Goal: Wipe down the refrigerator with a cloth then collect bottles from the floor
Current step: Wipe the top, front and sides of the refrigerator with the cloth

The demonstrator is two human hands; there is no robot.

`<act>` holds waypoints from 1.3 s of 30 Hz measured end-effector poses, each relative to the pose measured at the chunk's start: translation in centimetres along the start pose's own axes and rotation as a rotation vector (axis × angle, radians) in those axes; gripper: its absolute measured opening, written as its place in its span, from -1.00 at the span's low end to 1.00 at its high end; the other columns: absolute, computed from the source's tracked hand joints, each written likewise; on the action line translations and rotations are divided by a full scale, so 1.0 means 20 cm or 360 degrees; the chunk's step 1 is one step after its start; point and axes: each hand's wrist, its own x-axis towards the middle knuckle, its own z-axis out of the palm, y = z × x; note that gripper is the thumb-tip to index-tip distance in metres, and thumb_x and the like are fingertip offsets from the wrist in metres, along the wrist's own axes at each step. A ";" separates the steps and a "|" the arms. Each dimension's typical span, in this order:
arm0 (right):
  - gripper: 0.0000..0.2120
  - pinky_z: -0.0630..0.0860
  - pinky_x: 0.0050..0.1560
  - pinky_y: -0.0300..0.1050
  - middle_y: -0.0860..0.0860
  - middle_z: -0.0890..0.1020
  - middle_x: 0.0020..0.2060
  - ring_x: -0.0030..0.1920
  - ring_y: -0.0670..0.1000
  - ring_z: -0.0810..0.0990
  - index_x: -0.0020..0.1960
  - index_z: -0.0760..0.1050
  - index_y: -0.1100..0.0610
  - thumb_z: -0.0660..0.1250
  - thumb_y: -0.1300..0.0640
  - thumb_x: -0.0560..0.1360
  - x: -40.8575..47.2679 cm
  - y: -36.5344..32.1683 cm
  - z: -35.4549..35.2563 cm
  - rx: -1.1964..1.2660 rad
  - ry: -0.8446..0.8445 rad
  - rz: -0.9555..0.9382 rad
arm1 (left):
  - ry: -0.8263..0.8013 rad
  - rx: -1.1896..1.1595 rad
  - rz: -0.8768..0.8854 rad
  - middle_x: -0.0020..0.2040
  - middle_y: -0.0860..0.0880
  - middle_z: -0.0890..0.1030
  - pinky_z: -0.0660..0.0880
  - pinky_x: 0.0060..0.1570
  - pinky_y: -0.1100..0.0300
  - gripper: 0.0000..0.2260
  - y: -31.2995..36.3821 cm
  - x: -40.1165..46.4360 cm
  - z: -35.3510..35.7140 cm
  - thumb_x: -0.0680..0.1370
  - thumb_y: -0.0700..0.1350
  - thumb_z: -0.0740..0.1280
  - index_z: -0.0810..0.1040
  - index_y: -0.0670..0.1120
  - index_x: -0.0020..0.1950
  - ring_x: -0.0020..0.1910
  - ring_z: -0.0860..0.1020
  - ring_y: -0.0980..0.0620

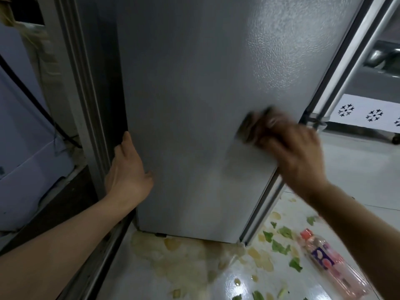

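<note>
The grey refrigerator [194, 94] fills the middle of the view, its textured side panel facing me. My right hand [290, 152] is blurred with motion and presses a dark cloth [251, 128] against the panel near its right edge. My left hand [127, 169] lies flat against the panel's left edge, fingers straight, thumb resting on the panel. A clear plastic bottle [331, 258] with a pink cap and a purple label lies on its side on the floor at lower right.
The glossy white floor [357, 169] carries a yellowish spill [184, 263] and green leaf scraps [281, 245] below the refrigerator. A grey door frame [82, 83] and a pale blue appliance [23, 131] stand at left. A steel counter [381, 68] is at the right.
</note>
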 end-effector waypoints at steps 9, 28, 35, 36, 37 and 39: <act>-0.64 0.53 -0.03 0.17 0.15 0.36 0.13 0.11 0.23 0.36 0.09 0.37 0.13 0.37 0.30 0.35 -0.38 -0.15 0.13 -0.0024 -0.0298 0.0044 | 0.0057 0.0044 -0.0023 0.44 -0.13 0.18 0.36 0.28 -0.09 -0.07 -0.02 0.00 0.03 0.44 -0.08 0.41 -0.23 0.01 0.53 0.36 0.26 -0.12; -0.49 0.55 -0.08 0.02 0.09 0.37 0.16 0.07 0.13 0.37 0.24 0.34 0.09 0.34 0.23 0.31 -0.57 -0.26 0.29 -0.0045 -0.0563 -0.0460 | -0.0060 0.0000 -0.0062 0.49 -0.16 0.14 0.36 0.28 -0.14 -0.02 -0.15 -0.05 0.16 0.44 -0.09 0.41 -0.34 0.00 0.50 0.37 0.28 -0.16; -0.73 0.30 -0.11 0.03 0.14 0.34 0.13 -0.08 0.17 0.34 0.27 0.33 0.16 0.00 0.20 0.63 -0.19 -0.22 0.28 0.0035 -0.0028 -0.0064 | -0.0074 -0.0088 -0.0019 0.49 -0.09 0.15 0.36 0.30 -0.11 -0.03 -0.20 -0.06 0.16 0.42 -0.09 0.44 -0.28 0.06 0.51 0.38 0.28 -0.10; -0.70 0.29 -0.11 0.04 0.14 0.33 0.14 -0.07 0.18 0.33 0.30 0.31 0.16 -0.04 0.18 0.63 -0.16 -0.25 0.29 0.0025 0.0009 0.0029 | -0.0072 -0.0118 -0.0008 0.48 -0.08 0.17 0.36 0.30 -0.12 -0.03 -0.21 -0.06 0.16 0.42 -0.10 0.44 -0.26 0.07 0.52 0.38 0.29 -0.09; -0.66 0.31 -0.11 0.06 0.14 0.31 0.16 -0.05 0.19 0.33 0.34 0.29 0.16 -0.07 0.18 0.63 -0.16 -0.28 0.31 0.0015 0.0020 0.0067 | -0.0067 -0.0143 0.0009 0.48 -0.08 0.18 0.36 0.30 -0.11 -0.04 -0.22 -0.05 0.17 0.42 -0.11 0.43 -0.24 0.07 0.52 0.38 0.29 -0.08; -0.63 0.38 -0.08 0.07 0.16 0.31 0.21 0.02 0.22 0.34 0.39 0.26 0.17 -0.06 0.20 0.62 -0.23 -0.37 0.37 -0.0011 -0.0029 -0.0039 | -0.0071 -0.0162 0.0047 0.48 -0.08 0.17 0.34 0.32 -0.09 -0.05 -0.24 -0.06 0.17 0.43 -0.13 0.42 -0.25 0.04 0.52 0.39 0.28 -0.06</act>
